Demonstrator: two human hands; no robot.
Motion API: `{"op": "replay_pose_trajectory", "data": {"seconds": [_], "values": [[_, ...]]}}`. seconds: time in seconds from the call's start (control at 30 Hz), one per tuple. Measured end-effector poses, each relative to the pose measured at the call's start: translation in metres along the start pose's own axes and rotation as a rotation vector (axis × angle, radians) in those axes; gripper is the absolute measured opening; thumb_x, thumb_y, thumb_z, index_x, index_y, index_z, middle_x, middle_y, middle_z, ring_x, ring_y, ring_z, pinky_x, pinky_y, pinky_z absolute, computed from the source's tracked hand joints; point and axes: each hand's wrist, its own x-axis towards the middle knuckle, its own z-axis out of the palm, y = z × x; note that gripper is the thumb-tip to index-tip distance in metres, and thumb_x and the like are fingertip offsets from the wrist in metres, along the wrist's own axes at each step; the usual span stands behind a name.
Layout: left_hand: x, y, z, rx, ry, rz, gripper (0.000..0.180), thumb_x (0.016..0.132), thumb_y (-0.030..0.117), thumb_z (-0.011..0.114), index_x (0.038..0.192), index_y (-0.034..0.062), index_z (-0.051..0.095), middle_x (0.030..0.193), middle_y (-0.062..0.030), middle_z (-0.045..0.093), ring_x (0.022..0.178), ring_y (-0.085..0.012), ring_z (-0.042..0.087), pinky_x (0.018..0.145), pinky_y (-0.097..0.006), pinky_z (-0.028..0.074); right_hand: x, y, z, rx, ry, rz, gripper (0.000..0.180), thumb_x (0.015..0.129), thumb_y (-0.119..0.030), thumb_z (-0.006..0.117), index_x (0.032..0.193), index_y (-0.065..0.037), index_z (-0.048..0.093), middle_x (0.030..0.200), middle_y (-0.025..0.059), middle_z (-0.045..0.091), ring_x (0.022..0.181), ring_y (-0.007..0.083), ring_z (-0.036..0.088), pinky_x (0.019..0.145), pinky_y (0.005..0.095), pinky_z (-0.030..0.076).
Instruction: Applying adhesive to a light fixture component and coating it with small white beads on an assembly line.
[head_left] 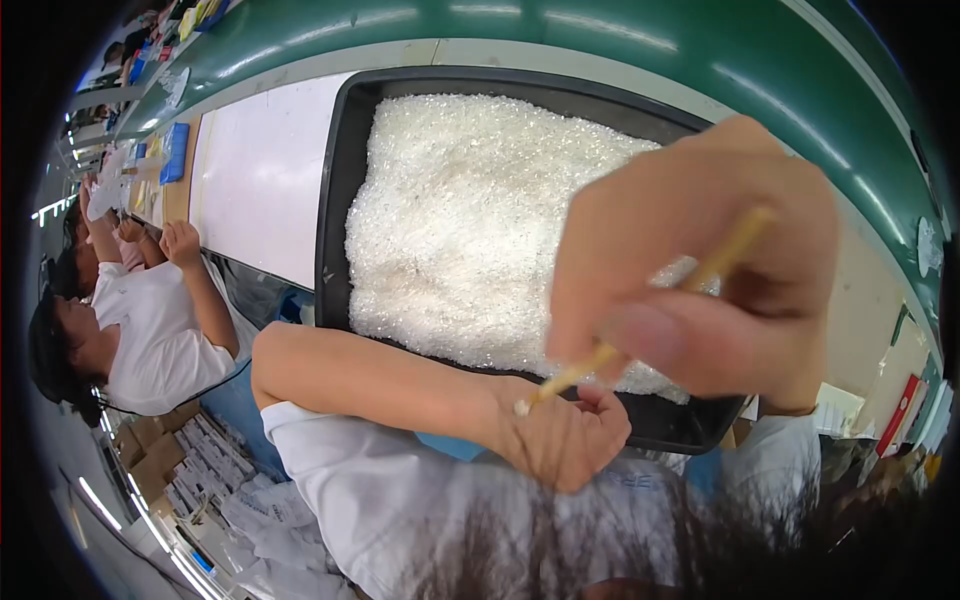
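Observation:
Close in front of me, blurred, my right hand (700, 280) is closed round a thin yellowish stick (575, 375). The stick slants down to the left, and its pale tip appears in front of my left wrist. Below it, my left hand (570, 430) is curled at the near edge of a black tray (333, 215); whatever its fingers hold, if anything, is hidden. A broad heap of white, glittering small grains or beads (460, 215) fills most of the tray. My right hand covers the tray's right part.
A white board (262, 170) lies left of the tray, with a blue bin (174, 153) beyond it. Co-workers in white shirts (160, 335) sit at the left. A green surface (500, 40) runs behind. At the right are papers (838, 408) and a red folder (900, 415).

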Motion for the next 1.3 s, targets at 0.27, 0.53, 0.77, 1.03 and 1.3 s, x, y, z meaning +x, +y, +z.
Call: {"op": "replay_pose_trajectory", "data": {"seconds": [0.27,0.53,0.77,1.03,1.3], "values": [[0.008,-0.005,-0.001,0.106,0.055,0.363,0.025,0.074,0.019,0.055,0.059,0.0029,0.045,0.055,-0.0054,0.043,0.05,-0.0205,0.046,0.049,-0.035,0.042,0.003,-0.014,-0.004,-0.558,-0.169,0.11,0.006,0.083,0.005,0.057,0.086,0.002,0.062,0.074,0.0148,0.067,0.054,0.0197,0.064,0.045,0.0255,0.05],[0.007,-0.003,0.001,0.192,0.179,0.428,0.024,0.076,0.017,0.052,0.059,0.003,0.042,0.059,-0.0047,0.043,0.055,-0.0186,0.046,0.054,-0.033,0.043,-0.001,-0.001,-0.002,-0.532,-0.114,0.078,0.007,0.084,0.005,0.058,0.087,0.003,0.064,0.074,0.0133,0.067,0.054,0.017,0.064,0.045,0.0239,0.048],[0.01,-0.004,-0.001,0.34,0.246,0.501,0.021,0.079,0.019,0.053,0.068,0.0025,0.046,0.061,-0.0043,0.044,0.059,-0.021,0.05,0.057,-0.036,0.046,0.002,-0.001,-0.003,-0.551,-0.104,0.033,0.008,0.085,0.005,0.058,0.088,0.003,0.065,0.073,0.012,0.066,0.055,0.0147,0.064,0.045,0.0224,0.047],[0.004,0.0,0.002,0.144,0.203,0.311,0.023,0.077,0.02,0.054,0.063,0.0036,0.047,0.062,-0.0046,0.046,0.062,-0.0225,0.053,0.062,-0.038,0.047,0.003,0.002,0.017,0.011,-0.006,0.043,0.008,0.089,0.003,0.058,0.088,0.005,0.066,0.071,0.0092,0.065,0.058,0.0111,0.063,0.048,0.0215,0.047],[0.001,0.004,0.007,0.093,0.197,0.263,0.023,0.074,0.023,0.058,0.062,0.0047,0.051,0.063,-0.0056,0.051,0.063,-0.0234,0.054,0.062,-0.038,0.047,0.006,0.008,0.016,-0.108,-0.122,-0.166,0.007,0.088,0.004,0.059,0.086,0.006,0.065,0.076,0.0143,0.068,0.059,0.0159,0.064,0.05,0.0243,0.049]]}}
